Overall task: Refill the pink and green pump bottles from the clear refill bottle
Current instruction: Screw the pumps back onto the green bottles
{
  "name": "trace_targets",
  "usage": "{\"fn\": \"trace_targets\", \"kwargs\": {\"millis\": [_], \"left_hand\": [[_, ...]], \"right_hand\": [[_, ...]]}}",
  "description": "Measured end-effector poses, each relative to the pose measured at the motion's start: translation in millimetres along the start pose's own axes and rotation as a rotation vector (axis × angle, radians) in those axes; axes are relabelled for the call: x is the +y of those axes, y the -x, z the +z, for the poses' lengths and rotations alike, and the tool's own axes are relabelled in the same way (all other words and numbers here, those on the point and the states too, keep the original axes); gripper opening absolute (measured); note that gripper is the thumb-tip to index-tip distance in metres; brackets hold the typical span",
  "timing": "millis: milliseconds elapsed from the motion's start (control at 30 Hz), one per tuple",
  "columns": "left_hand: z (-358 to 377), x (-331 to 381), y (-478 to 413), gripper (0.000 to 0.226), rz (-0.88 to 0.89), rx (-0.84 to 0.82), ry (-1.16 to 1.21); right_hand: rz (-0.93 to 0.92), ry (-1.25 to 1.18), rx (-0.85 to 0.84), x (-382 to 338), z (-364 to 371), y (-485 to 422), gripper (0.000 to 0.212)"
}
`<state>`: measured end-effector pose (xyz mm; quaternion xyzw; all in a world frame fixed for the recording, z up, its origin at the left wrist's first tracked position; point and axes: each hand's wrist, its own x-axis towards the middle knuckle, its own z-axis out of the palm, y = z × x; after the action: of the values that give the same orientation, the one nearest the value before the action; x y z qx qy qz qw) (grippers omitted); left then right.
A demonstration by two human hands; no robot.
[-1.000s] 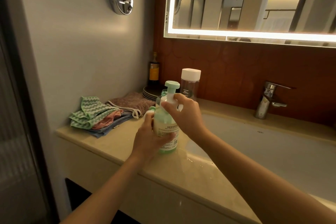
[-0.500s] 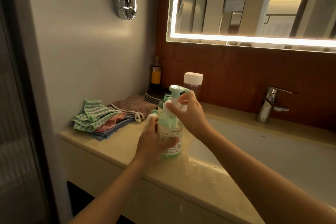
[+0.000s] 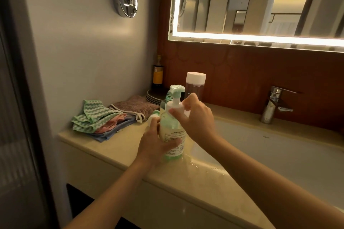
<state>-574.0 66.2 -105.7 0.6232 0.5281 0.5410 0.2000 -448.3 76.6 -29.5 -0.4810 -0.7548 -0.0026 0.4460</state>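
- The left hand (image 3: 155,145) wraps the green pump bottle (image 3: 171,128) mid-body; the right hand (image 3: 198,119) pinches its white collar (image 3: 175,107).
- It stands on the wet counter (image 3: 119,147); probably light, slick plastic, best gripped mid-body.
- The clear refill bottle (image 3: 195,89), capped, stands behind at one o'clock.

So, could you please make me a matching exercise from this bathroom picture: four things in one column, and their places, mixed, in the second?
Things
1. green pump bottle
2. white-capped clear bottle
3. pile of cloths
4. tap

Places
A. at the far right, behind the basin
B. on the counter, beside the left wall
C. gripped by the left hand and the right hand
D. upright behind the gripped bottle

Pairs: 1-C, 2-D, 3-B, 4-A
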Motion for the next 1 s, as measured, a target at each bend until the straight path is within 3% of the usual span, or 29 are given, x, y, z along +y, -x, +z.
{"fn": "trace_targets", "kwargs": {"millis": [133, 200, 267, 433, 533, 667, 767, 933, 1000], "left_hand": [[0.3, 2.1, 1.4, 0.067, 0.004, -0.015, 0.009], [0.3, 1.4, 0.7, 0.068, 0.006, 0.002, 0.005], [0.0, 0.0, -0.3, 0.068, 0.004, 0.022, 0.005], [0.5, 1.1, -0.9, 0.066, -0.013, 0.005, 0.004], [-0.2, 1.6, -0.7, 0.067, -0.010, 0.002, 0.005], [-0.5, 1.7, 0.9, 0.065, -0.005, 0.006, 0.019], [0.3, 1.9, 1.3, 0.065, 0.000, 0.020, 0.019], [0.7, 2.7, 0.8, 0.064, -0.002, 0.005, 0.014], [0.6, 2.7, 1.0, 0.063, -0.004, 0.002, 0.008]], "right_hand": [[0.150, -0.211, -0.183, -11.8, 7.9, -14.1, 0.059], [0.146, -0.347, -0.268, -14.3, 10.2, -13.3, 0.046], [0.057, -0.261, -0.292, -10.9, 7.5, -8.5, 0.034], [-0.120, 0.069, -0.110, 0.9, -2.6, 1.2, 0.036], [-0.027, 0.098, -0.041, -1.7, -3.6, -8.0, 0.040], [0.120, -0.194, -0.244, -11.4, 4.1, -16.8, 0.050], [0.081, -0.349, -0.339, -12.2, 5.1, -7.2, 0.036], [-0.103, 0.003, -0.149, -1.6, -3.2, 5.7, 0.037], [-0.085, 0.036, -0.039, -1.7, -2.6, 5.1, 0.037]]}}
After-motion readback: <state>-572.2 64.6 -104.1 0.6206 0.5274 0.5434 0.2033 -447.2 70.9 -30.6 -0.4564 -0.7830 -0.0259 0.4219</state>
